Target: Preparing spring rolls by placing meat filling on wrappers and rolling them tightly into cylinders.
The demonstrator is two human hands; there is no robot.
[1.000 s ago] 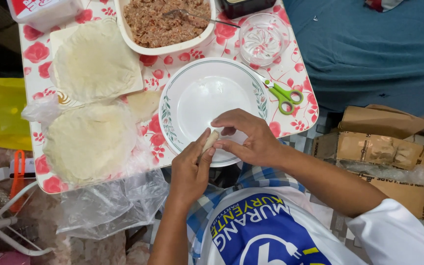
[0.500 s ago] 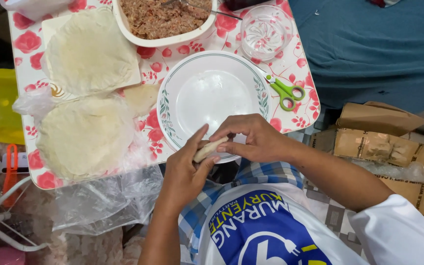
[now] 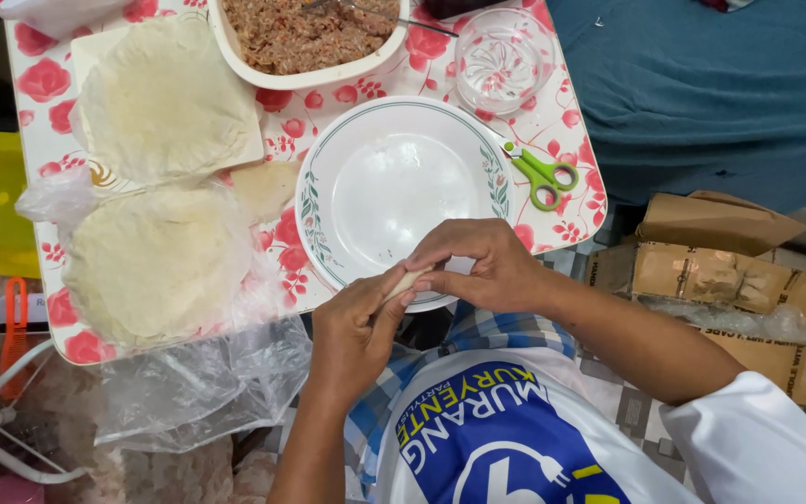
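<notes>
Both my hands meet over the near rim of a white plate (image 3: 394, 187) with a green floral border. Between my left hand (image 3: 358, 327) and my right hand (image 3: 478, 263) sits a small pale rolled wrapper (image 3: 406, 280), pinched by the fingertips of both. Most of the roll is hidden under my fingers. The plate's centre is bare.
A rose-patterned table (image 3: 552, 121) holds a dish of brown minced filling (image 3: 305, 33), a clear glass bowl (image 3: 503, 58), green scissors (image 3: 541, 175), a round wrapper on a board (image 3: 165, 93) and a stack of wrappers in plastic (image 3: 156, 261). Cardboard boxes (image 3: 729, 271) lie at right.
My hands have stayed at the plate's near rim, fingers shifting on the roll, which looks tighter now. The camera view has drifted slightly.
</notes>
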